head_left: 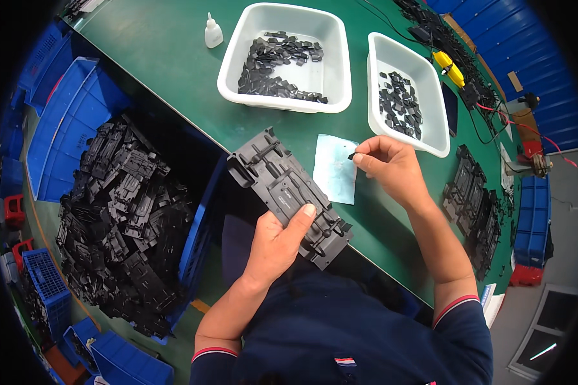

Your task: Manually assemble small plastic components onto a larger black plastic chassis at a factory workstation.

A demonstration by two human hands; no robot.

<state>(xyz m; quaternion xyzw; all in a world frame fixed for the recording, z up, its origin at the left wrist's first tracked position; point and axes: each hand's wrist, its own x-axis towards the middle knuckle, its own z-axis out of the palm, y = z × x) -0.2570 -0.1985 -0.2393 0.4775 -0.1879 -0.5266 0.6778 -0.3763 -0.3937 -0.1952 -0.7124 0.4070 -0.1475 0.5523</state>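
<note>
My left hand (277, 242) grips a long black moulded plastic part (286, 186) by its near end, thumb lying across its upper face. The part is tilted and overlaps the table's front edge. Between thumb and fingertips, my right hand (392, 165) pinches a small black plastic piece (352, 155). That piece is just above the right edge of a pale blue-white sheet (334, 170) on the green table. Beyond my hands stand two white tubs, a left one (228, 90) and a right one (440, 144), both holding many small black pieces.
A small squeeze bottle (212, 32) stands left of the tubs. Similar black parts (465, 192) lie stacked at the table's right. A blue crate (64, 141) heaped with black parts (122, 224) is at my left. A yellow tool (448, 68) with cables lies far right.
</note>
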